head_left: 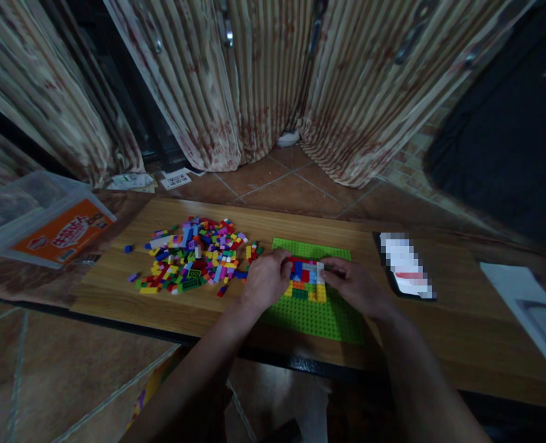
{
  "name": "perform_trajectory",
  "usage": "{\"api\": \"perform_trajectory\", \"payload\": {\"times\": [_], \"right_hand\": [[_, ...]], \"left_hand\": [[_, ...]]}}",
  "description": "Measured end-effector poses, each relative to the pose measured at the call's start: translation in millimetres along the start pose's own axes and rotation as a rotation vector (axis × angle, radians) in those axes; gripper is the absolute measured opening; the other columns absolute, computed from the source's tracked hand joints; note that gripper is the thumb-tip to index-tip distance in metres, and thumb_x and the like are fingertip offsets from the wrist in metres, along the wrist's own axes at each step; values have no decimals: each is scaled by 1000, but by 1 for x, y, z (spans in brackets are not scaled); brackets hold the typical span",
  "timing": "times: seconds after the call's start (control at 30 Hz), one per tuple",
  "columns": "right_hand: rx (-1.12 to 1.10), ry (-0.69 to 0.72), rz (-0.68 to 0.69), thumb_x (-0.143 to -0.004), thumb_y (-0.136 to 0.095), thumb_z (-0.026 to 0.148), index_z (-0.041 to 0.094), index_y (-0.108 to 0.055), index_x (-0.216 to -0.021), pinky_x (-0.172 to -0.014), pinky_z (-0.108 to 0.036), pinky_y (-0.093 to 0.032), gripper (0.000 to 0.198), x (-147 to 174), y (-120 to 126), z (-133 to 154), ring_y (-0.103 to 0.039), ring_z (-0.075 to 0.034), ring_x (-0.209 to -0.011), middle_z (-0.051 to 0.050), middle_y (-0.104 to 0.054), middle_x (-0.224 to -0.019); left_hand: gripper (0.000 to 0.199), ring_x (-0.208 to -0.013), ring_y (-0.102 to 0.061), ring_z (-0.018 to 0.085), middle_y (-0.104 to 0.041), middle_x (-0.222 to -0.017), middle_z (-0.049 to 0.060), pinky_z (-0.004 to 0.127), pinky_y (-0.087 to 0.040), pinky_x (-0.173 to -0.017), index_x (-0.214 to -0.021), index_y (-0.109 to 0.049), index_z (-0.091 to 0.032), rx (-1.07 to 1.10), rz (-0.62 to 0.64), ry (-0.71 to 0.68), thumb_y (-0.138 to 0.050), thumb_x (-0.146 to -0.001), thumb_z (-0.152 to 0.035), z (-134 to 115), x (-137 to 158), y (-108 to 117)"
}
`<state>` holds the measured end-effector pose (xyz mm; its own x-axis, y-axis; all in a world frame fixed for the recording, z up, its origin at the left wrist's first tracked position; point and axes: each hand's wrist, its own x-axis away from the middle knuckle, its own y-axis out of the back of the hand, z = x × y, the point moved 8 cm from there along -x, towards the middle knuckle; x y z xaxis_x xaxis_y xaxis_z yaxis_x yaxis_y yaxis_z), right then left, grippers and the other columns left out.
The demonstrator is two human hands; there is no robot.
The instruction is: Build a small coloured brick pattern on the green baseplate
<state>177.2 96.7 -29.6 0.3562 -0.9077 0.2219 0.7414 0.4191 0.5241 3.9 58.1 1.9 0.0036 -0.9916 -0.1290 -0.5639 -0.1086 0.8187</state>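
A bright green studded baseplate (319, 323) lies on the wooden table. On it sits a low block of joined toy bricks (307, 284) in red, blue, white, orange, green and yellow. At the block's left edge, my left hand (268, 277) is closed, its fingers curled down and hiding whatever is between them. My right hand (347, 280) reaches in from the other side, thumb and fingertips pinched together beside a white brick (320, 269) at the block's upper right corner. What that pinch holds is too small to make out.
Left of the baseplate spreads a pile of loose coloured bricks (197, 255). Beyond it stands a clear plastic box (37, 215) with an orange label. A phone (406, 267) lies to the right, with white papers (513, 286) farther along. Striped curtains (264, 80) hang behind the table (162, 314).
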Motion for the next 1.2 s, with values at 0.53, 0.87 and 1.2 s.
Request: {"api": "perform_trajectory", "payload": {"times": [0.53, 0.87, 1.2], "right_hand": [[-39, -45, 48, -74, -59, 26, 21, -66, -108, -57, -27, -45, 35, 4, 2, 4, -62, -18, -70, -3, -71, -81], [-30, -67, 32, -72, -58, 23, 20, -67, -105, -56, -27, -44, 34, 5, 2, 9, -61, -17, -67, -3, -69, -78], [16, 47, -16, -75, -52, 17, 20, -67, -106, -65, -30, -46, 34, 3, -1, 8, -63, -17, -68, -2, -69, -75]], "left_hand": [[27, -92, -67, 18, -72, -102, 5, 29, -50, -88, -110, -65, -19, -1, 28, 15, -47, -90, -21, 0, 0, 0], [26, -90, -67, 18, -72, -101, 5, 29, -51, -86, -109, -64, -19, -4, 16, 0, -46, -90, -22, 0, 1, -1], [25, -90, -67, 17, -72, -99, 4, 28, -51, -85, -107, -64, -20, -20, 25, 20, -46, -91, -22, 0, 0, -1]]}}
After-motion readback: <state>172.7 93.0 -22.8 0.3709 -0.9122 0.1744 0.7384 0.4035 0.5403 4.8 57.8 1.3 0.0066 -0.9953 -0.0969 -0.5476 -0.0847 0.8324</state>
